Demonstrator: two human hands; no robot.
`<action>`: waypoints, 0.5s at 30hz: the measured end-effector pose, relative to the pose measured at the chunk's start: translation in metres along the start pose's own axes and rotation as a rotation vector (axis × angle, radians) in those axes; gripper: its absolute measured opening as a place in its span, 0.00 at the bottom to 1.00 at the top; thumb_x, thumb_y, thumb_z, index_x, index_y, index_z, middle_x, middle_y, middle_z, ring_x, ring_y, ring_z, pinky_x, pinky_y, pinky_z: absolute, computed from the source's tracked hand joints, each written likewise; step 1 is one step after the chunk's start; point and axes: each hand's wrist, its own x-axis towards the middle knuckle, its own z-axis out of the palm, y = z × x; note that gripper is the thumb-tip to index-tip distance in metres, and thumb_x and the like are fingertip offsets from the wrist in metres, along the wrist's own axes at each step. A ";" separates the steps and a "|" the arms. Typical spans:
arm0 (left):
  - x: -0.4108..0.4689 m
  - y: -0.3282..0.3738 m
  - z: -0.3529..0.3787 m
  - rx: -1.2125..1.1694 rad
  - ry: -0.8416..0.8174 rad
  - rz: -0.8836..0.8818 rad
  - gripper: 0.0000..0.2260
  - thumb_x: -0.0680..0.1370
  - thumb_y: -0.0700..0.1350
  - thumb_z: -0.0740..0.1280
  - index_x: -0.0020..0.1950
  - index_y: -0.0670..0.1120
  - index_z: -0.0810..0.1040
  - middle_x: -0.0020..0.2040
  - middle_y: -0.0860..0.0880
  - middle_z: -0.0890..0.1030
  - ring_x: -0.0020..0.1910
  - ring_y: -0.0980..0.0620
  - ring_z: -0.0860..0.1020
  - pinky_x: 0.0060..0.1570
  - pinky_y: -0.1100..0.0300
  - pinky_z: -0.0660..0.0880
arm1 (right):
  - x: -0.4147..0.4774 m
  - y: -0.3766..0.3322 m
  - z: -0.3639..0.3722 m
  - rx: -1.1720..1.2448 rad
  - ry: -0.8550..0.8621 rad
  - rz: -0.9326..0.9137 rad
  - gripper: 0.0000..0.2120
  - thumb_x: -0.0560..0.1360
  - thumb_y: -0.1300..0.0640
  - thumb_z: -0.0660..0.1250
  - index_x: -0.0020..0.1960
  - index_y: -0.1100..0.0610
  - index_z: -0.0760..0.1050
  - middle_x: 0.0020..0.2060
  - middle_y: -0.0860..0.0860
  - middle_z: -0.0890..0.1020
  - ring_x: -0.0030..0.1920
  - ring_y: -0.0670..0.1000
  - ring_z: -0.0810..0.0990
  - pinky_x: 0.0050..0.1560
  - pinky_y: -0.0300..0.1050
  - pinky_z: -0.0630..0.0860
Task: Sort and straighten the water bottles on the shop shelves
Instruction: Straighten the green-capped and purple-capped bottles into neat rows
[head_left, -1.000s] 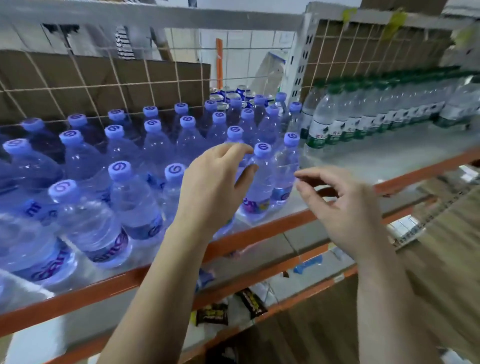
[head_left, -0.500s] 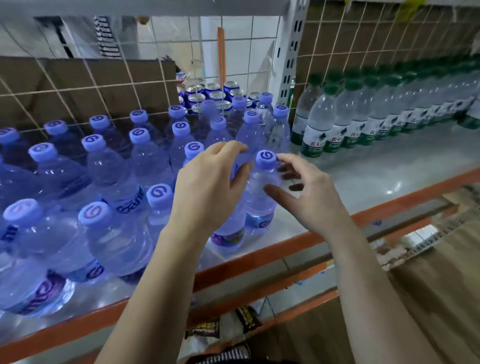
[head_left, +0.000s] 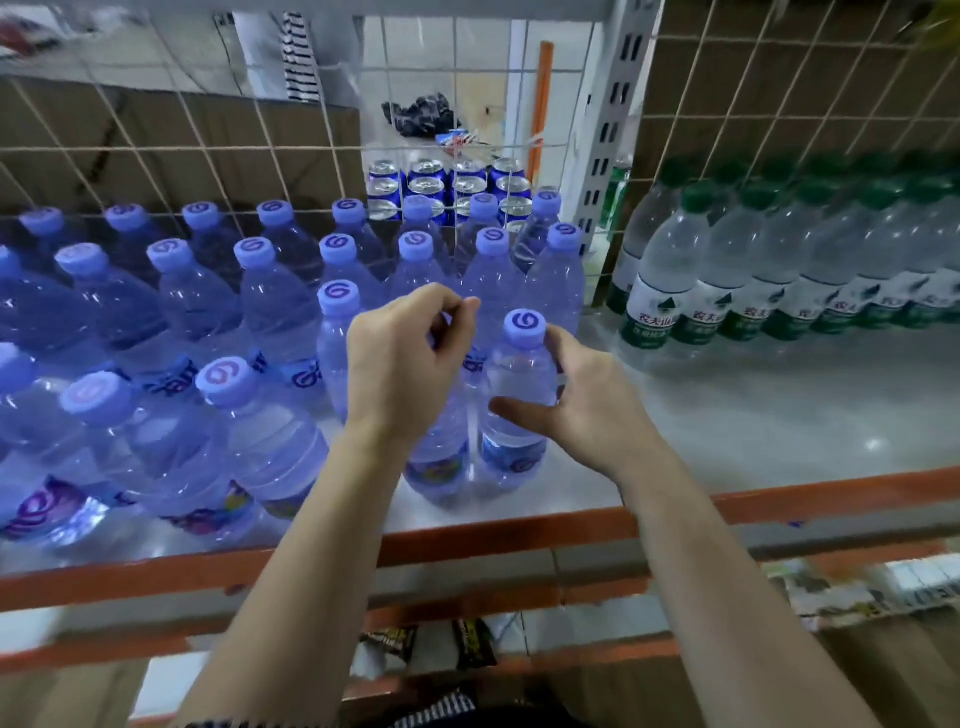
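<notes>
Rows of clear bottles with purple caps fill the left of the white shelf. At the front right of that group stand two of them side by side. My right hand grips the right one round its body, thumb in front. My left hand curls over the top of the left one, hiding its cap. A row of green-capped bottles runs along the back right.
An orange rail edges the shelf front. A wire grid backs the shelf, with blue cans behind it. A grey perforated upright divides the two bottle groups. Snack packets lie on a lower shelf.
The view has shifted nearer and to the right. My right hand has moved in and closed round the front right bottle. My left hand has curled onto the bottle beside it.
</notes>
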 end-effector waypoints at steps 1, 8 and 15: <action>0.001 0.004 0.007 -0.001 0.004 -0.005 0.10 0.77 0.43 0.70 0.36 0.42 0.78 0.27 0.53 0.68 0.30 0.54 0.64 0.29 0.63 0.62 | 0.003 0.006 -0.009 -0.004 -0.013 -0.008 0.34 0.68 0.46 0.77 0.70 0.50 0.70 0.56 0.47 0.82 0.56 0.51 0.79 0.53 0.45 0.74; 0.006 0.025 0.040 0.064 0.036 -0.023 0.10 0.77 0.43 0.69 0.36 0.42 0.78 0.28 0.54 0.68 0.31 0.54 0.65 0.30 0.61 0.65 | 0.018 0.047 -0.048 0.024 -0.092 -0.060 0.36 0.69 0.50 0.78 0.70 0.53 0.63 0.61 0.51 0.79 0.57 0.56 0.78 0.56 0.54 0.75; -0.032 0.026 0.038 -0.099 0.087 -0.256 0.13 0.77 0.46 0.69 0.58 0.43 0.74 0.42 0.51 0.77 0.38 0.55 0.75 0.41 0.69 0.70 | 0.005 0.068 -0.017 0.159 0.021 -0.080 0.36 0.67 0.46 0.78 0.67 0.51 0.62 0.61 0.46 0.72 0.60 0.48 0.74 0.57 0.38 0.70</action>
